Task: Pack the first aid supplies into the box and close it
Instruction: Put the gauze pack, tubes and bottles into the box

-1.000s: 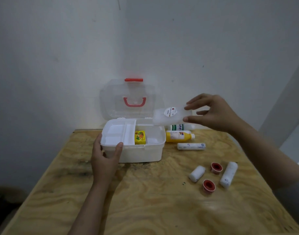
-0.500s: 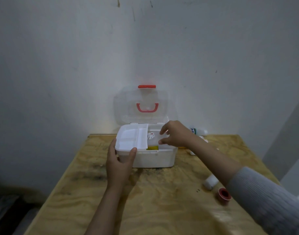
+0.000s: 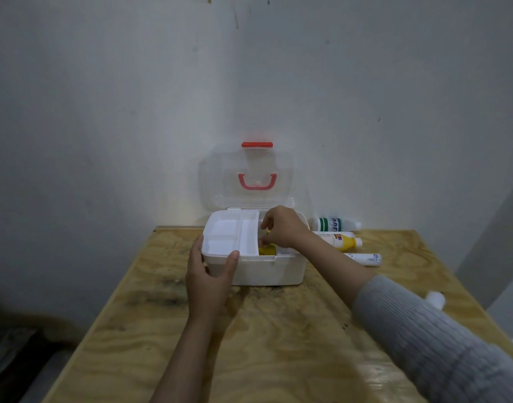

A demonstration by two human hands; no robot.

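The white first aid box point(image 3: 266, 271) stands at the table's far edge, its clear lid point(image 3: 220, 181) with a red handle upright against the wall. A white divided tray point(image 3: 229, 234) fills the box's left half. My left hand point(image 3: 208, 283) grips the box's front left corner. My right hand point(image 3: 284, 228) reaches down into the right compartment, fingers curled on a flat white case that it mostly hides. Below the fingers a small yellow carton point(image 3: 266, 251) lies inside the box.
Right of the box lie a green-labelled white bottle point(image 3: 335, 224), a yellow bottle point(image 3: 344, 241) and a white tube point(image 3: 365, 258). A white gauze roll point(image 3: 435, 299) shows behind my right sleeve. The plywood table point(image 3: 278, 344) ends at the wall behind.
My right hand has carried the flat white case from the air right of the lid down into the box's right compartment. My left hand has stayed on the box corner.
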